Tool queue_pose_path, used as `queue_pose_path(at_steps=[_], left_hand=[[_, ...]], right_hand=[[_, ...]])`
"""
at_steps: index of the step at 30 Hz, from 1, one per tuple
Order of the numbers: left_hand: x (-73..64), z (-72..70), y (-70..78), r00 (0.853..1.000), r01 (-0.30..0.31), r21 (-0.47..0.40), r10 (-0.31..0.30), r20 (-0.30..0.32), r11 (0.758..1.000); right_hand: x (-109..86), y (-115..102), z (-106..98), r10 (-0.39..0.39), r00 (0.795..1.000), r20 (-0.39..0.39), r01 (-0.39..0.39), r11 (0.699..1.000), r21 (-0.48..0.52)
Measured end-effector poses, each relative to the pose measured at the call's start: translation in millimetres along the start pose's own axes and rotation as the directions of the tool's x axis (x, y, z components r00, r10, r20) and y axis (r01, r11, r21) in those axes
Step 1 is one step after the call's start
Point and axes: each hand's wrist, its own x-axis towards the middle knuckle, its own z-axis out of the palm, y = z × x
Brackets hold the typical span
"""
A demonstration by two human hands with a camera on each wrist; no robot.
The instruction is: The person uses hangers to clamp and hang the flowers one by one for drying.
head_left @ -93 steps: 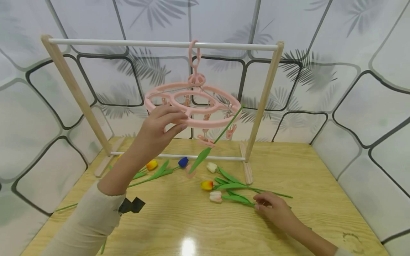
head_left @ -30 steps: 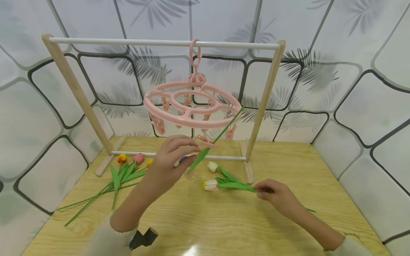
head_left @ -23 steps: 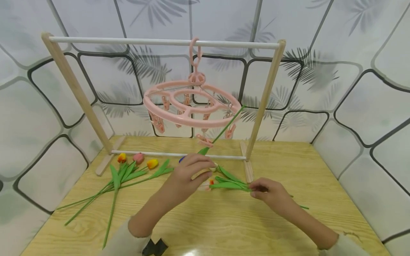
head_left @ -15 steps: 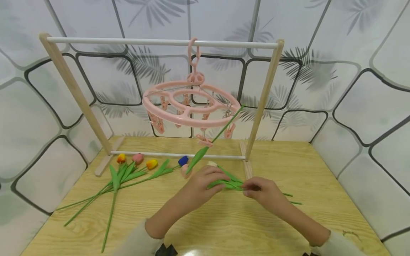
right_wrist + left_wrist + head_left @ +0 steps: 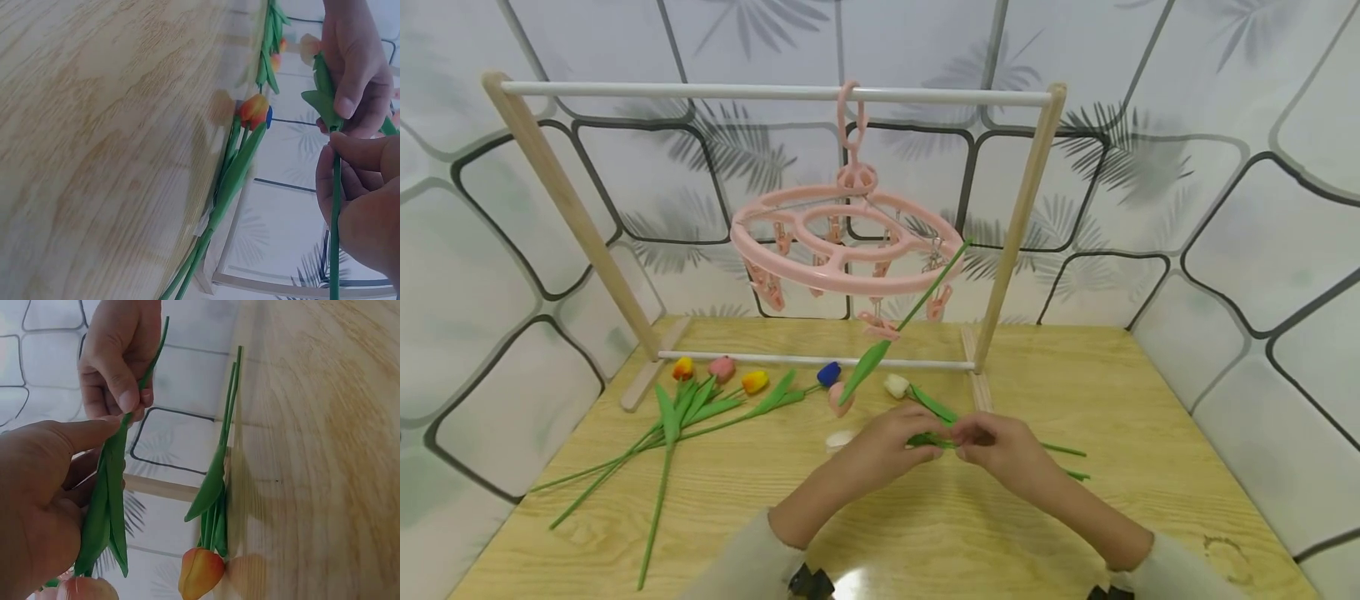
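Observation:
Both hands meet over the table, on one artificial tulip with a pale pink-white bloom (image 5: 87,589). My left hand (image 5: 883,446) grips it round the green leaves (image 5: 323,100), its thumb near the top of the stem. My right hand (image 5: 1007,450) pinches the green stem (image 5: 335,231) just below the leaves, as the right wrist view shows. Past the hands lie a white tulip (image 5: 896,385) and an orange-yellow tulip (image 5: 201,572), the latter hidden behind the hands in the head view. A pink tulip (image 5: 841,400) hangs bloom down from a clip of the pink round clip hanger (image 5: 842,279).
The hanger hooks onto the white top bar (image 5: 700,90) of a wooden-sided rack (image 5: 1030,200). Several pink clips (image 5: 767,287) dangle under its ring. On the table's left lie more tulips, orange (image 5: 682,368), pink (image 5: 722,368), yellow (image 5: 755,382) and blue (image 5: 829,374).
My left hand has come down from the hanger ring, rightward to the tulip's leaves. My right hand has picked up the pale tulip and drawn it left.

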Motion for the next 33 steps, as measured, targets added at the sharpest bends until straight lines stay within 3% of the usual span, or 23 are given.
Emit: queue_pose_path(at_steps=[6, 14, 17, 20, 23, 25, 27, 30, 32, 33], left_hand=[[3.0, 4.4, -2.5, 1.000, 0.016, 0.011, -0.016, 0.021, 1.000], [4.3, 6.0, -6.2, 0.999, -0.043, 0.052, 0.041, 0.033, 0.998], [3.6, 3.7, -6.4, 0.998, -0.053, 0.038, 0.051, 0.043, 0.998], [3.7, -0.9, -7.7, 0.996, -0.087, 0.033, 0.086, 0.031, 0.996], [2.1, -6.6, -8.1, 0.995, -0.102, 0.031, 0.102, 0.004, 0.994], [0.7, -10.6, -6.8, 0.995, -0.094, 0.025, 0.094, -0.017, 0.995], [-0.3, -14.0, -4.9, 0.997, -0.073, 0.007, 0.073, -0.034, 0.997], [-1.3, -18.4, -0.5, 0.998, -0.029, -0.064, 0.025, -0.055, 0.998], [-2.0, -20.5, 2.3, 0.998, 0.001, -0.122, -0.009, -0.067, 0.993], [-2.2, -21.2, 3.5, 0.997, 0.016, -0.151, -0.028, -0.073, 0.988]], right_hand=[[2.9, -4.8, 4.8, 0.003, 0.999, -0.047, -0.004, 1.000, -0.012], [5.7, -7.7, 12.6, 0.010, 0.999, -0.046, -0.009, 1.000, 0.015], [6.0, -8.0, 15.1, -0.027, 0.998, -0.048, 0.027, 1.000, 0.001], [5.5, -9.7, 16.6, -0.131, 0.985, -0.114, 0.123, 0.990, -0.076], [4.6, -12.9, 17.3, -0.301, 0.924, -0.236, 0.260, 0.947, -0.190], [3.8, -16.6, 16.6, -0.417, 0.852, -0.317, 0.346, 0.902, -0.257], [3.4, -20.9, 15.8, -0.532, 0.758, -0.378, 0.444, 0.845, -0.299], [3.0, -26.0, 16.7, -0.658, 0.633, -0.407, 0.565, 0.753, -0.339], [2.7, -26.2, 19.8, -0.715, 0.575, -0.398, 0.625, 0.698, -0.350], [2.3, -25.4, 21.8, -0.728, 0.564, -0.390, 0.646, 0.683, -0.341]])
